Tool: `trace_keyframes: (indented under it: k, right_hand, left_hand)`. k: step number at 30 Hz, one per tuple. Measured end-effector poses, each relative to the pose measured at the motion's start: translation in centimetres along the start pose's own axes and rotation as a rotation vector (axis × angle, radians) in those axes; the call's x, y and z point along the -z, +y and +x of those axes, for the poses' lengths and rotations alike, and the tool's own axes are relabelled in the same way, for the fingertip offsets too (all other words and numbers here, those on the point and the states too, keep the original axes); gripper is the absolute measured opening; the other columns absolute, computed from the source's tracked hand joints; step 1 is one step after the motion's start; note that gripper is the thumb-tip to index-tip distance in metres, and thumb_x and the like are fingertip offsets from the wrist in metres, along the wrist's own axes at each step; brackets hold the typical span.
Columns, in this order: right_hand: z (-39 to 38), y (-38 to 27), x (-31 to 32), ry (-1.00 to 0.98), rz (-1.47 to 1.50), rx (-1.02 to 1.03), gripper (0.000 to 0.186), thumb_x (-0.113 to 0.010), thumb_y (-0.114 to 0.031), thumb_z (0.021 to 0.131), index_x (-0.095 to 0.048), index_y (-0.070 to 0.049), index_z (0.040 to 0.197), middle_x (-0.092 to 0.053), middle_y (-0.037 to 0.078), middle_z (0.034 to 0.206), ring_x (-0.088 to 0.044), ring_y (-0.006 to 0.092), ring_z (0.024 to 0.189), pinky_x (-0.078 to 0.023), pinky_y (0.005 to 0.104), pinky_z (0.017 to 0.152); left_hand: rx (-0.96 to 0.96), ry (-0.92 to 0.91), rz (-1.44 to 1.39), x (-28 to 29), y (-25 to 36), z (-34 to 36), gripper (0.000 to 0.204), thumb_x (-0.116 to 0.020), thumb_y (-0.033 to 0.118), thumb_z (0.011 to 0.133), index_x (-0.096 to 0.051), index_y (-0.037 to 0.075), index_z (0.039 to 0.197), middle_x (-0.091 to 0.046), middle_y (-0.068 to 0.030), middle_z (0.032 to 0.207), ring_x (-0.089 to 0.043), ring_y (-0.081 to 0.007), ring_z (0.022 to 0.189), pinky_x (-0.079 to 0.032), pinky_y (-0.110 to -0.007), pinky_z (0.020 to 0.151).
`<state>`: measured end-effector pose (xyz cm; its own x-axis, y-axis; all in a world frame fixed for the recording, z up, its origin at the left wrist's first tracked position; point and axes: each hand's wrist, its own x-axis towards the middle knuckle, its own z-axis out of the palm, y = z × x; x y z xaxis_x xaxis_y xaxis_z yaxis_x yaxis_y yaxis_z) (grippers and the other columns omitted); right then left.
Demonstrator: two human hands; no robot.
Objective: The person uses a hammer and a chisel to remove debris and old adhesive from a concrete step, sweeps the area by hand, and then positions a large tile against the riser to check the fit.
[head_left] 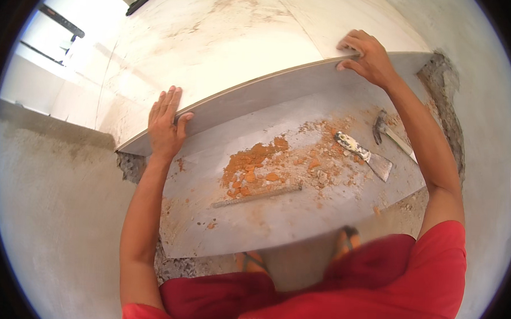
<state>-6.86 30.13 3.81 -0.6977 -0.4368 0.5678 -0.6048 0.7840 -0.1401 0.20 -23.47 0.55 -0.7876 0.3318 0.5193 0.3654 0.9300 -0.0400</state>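
Note:
My left hand (166, 121) grips the top edge of a long, grey tile board (258, 91) standing upright, fingers stretched over the top, thumb at the front. My right hand (365, 61) holds the same edge toward the right end, fingers bent over it. The board lies along the front of a pale tiled surface (221, 35). Below it, between my arms, is a grey tiled step (264, 228) bearing orange crumbly debris (249, 162), a thin bar (257, 196), a paint-stained scraper (378, 165) and, near my right forearm, a hammer (382, 128).
Rough plastered walls (54, 190) flank me on left and right (483, 169), with broken masonry (443, 93) at the board's ends. A bright area with dark strips (59, 22) is at upper left. My sandalled feet (346, 240) show below the step.

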Motion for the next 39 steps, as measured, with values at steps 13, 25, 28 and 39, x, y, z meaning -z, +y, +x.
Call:
trace_keyframes:
  k: [13,25,28,39]
  right_hand:
    - [-2.4,4.7,0.3,0.068,0.010,-0.122,0.047,-0.086,-0.047,0.078,-0.080,-0.014,0.110,-0.073,0.005,0.116,-0.063,0.0235,0.117,-0.047,0.0434,0.102]
    - [-3.8,4.1,-0.4,0.117,-0.127,-0.128,0.043,-0.078,-0.047,0.087,-0.074,-0.017,0.118,-0.069,0.001,0.122,-0.058,0.0221,0.121,-0.041,0.0452,0.109]
    - [-3.7,4.0,-0.5,0.109,-0.103,-0.152,0.045,-0.078,-0.049,0.086,-0.075,-0.018,0.118,-0.068,0.001,0.123,-0.058,0.0221,0.122,-0.040,0.0457,0.109]
    - [-3.9,5.3,-0.5,0.135,-0.121,-0.145,0.059,-0.081,-0.059,0.079,-0.074,-0.016,0.118,-0.068,0.004,0.121,-0.059,0.0249,0.120,-0.043,0.0469,0.106]
  left_hand:
    - [0.063,-0.102,0.021,-0.7,0.9,0.6,0.062,-0.056,0.046,0.106,-0.049,0.011,0.157,-0.050,-0.0131,0.160,-0.038,-0.0372,0.153,-0.026,-0.056,0.125]
    - [-0.009,-0.232,0.062,-2.5,9.3,7.7,0.083,-0.047,0.069,0.102,-0.039,0.013,0.162,-0.038,-0.0203,0.166,-0.030,-0.0455,0.155,-0.025,-0.062,0.124]
    - [0.010,-0.271,0.040,-1.9,9.8,7.7,0.082,-0.046,0.068,0.102,-0.038,0.013,0.163,-0.036,-0.0195,0.167,-0.028,-0.0470,0.155,-0.024,-0.063,0.124]
    - [-0.018,-0.325,0.098,-2.9,12.0,9.8,0.080,-0.040,0.066,0.105,-0.031,0.014,0.166,-0.033,-0.0218,0.168,-0.029,-0.0483,0.154,-0.024,-0.063,0.124]
